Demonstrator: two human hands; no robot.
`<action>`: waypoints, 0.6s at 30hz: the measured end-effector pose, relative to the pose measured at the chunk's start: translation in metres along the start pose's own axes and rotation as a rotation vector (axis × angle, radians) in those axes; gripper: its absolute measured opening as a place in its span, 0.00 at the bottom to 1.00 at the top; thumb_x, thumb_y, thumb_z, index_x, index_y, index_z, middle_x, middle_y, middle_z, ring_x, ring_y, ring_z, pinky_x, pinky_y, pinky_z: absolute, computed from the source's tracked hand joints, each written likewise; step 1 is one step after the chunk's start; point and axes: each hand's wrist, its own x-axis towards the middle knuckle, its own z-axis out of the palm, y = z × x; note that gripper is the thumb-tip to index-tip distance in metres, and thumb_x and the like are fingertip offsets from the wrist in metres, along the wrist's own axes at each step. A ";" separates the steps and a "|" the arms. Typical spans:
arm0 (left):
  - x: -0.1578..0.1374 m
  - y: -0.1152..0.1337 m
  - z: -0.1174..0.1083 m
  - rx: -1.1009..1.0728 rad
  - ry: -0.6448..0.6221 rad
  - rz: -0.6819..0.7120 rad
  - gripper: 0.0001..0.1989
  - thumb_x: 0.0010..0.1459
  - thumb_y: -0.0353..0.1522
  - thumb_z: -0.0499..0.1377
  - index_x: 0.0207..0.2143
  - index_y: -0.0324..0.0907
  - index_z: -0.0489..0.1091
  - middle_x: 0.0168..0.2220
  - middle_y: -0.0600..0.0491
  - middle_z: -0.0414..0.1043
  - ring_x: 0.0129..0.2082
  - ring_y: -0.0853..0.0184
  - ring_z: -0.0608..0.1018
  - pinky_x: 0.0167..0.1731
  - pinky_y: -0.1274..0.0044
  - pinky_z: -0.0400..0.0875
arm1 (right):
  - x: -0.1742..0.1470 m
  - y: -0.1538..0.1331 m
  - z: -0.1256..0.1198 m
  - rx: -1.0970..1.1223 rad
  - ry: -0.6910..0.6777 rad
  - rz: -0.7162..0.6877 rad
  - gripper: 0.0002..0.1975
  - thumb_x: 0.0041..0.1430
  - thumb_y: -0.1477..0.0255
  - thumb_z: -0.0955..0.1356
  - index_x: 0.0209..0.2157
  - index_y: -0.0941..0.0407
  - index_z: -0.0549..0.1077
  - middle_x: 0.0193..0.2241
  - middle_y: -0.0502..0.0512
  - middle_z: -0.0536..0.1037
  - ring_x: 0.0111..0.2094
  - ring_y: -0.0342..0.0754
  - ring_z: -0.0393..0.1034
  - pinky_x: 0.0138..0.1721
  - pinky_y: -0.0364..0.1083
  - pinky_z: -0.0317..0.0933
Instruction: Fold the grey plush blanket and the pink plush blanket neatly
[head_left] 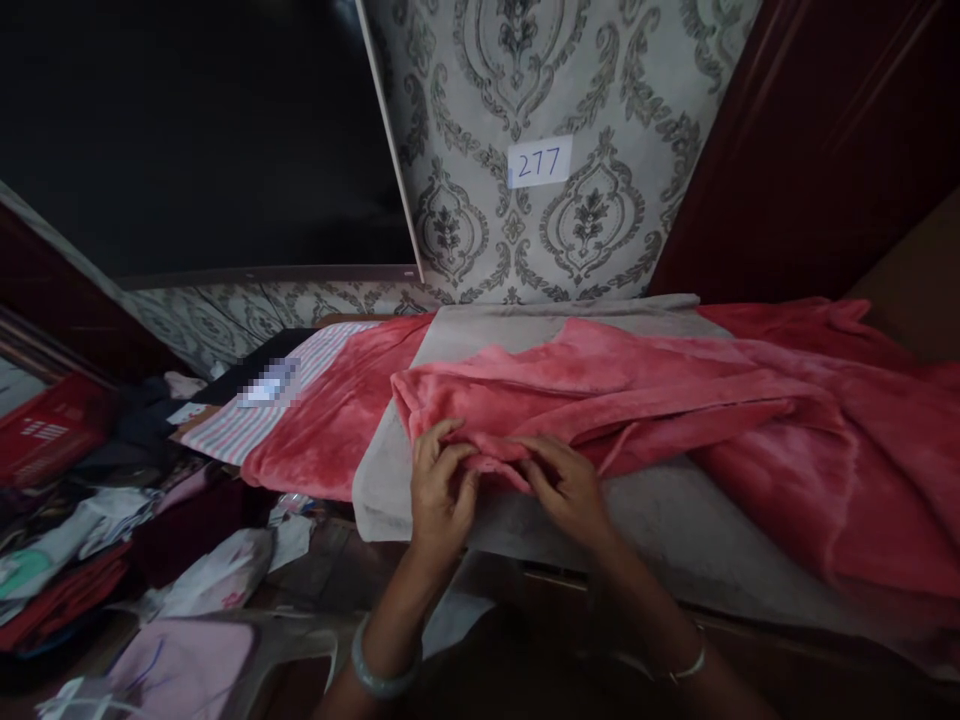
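Observation:
A coral-red plush garment (675,380) with a long strip along it lies loosely across the surface in front of me. My left hand (442,490) pinches its near left edge, thumb and fingers closed on the fabric. A short way to the right, my right hand (566,490) grips the same edge between thumb and fingertips. Between the two hands a fold of the plush is bunched up. Below the garment is a grey cloth (397,490), with more red plush fabric (322,420) showing to its left.
A large black screen (225,140) hangs at the upper left. A paper marked 277 (539,161) is on the patterned wall. Striped cloth (247,430) lies at the table's left end. Clothes, bags and a red crate (52,430) crowd the lower left, near a pink-topped seat (184,660).

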 end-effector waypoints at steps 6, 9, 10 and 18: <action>0.003 0.000 0.001 -0.130 -0.068 -0.059 0.06 0.58 0.29 0.61 0.38 0.47 0.76 0.48 0.47 0.79 0.51 0.57 0.77 0.52 0.62 0.69 | -0.006 -0.004 -0.001 0.029 0.004 -0.007 0.12 0.64 0.72 0.65 0.44 0.50 0.79 0.35 0.53 0.81 0.37 0.50 0.76 0.42 0.50 0.70; 0.003 0.002 0.001 -0.221 -0.068 -0.184 0.05 0.58 0.32 0.63 0.37 0.47 0.77 0.40 0.48 0.80 0.43 0.58 0.80 0.46 0.66 0.73 | -0.007 -0.006 -0.004 0.035 -0.034 0.010 0.11 0.64 0.72 0.65 0.42 0.51 0.79 0.34 0.53 0.81 0.35 0.49 0.75 0.42 0.50 0.70; 0.003 0.003 0.001 -0.241 -0.062 -0.213 0.04 0.57 0.32 0.64 0.36 0.47 0.77 0.39 0.49 0.79 0.41 0.59 0.80 0.44 0.68 0.73 | -0.008 -0.006 -0.004 0.037 -0.041 0.012 0.11 0.64 0.72 0.65 0.42 0.51 0.79 0.33 0.53 0.80 0.35 0.49 0.75 0.41 0.49 0.70; 0.007 0.007 -0.001 -0.221 -0.100 -0.120 0.04 0.57 0.29 0.61 0.35 0.45 0.75 0.42 0.48 0.79 0.44 0.61 0.80 0.45 0.71 0.74 | -0.011 -0.006 -0.005 0.019 -0.038 -0.008 0.11 0.63 0.75 0.64 0.42 0.53 0.78 0.34 0.54 0.80 0.35 0.48 0.74 0.38 0.47 0.69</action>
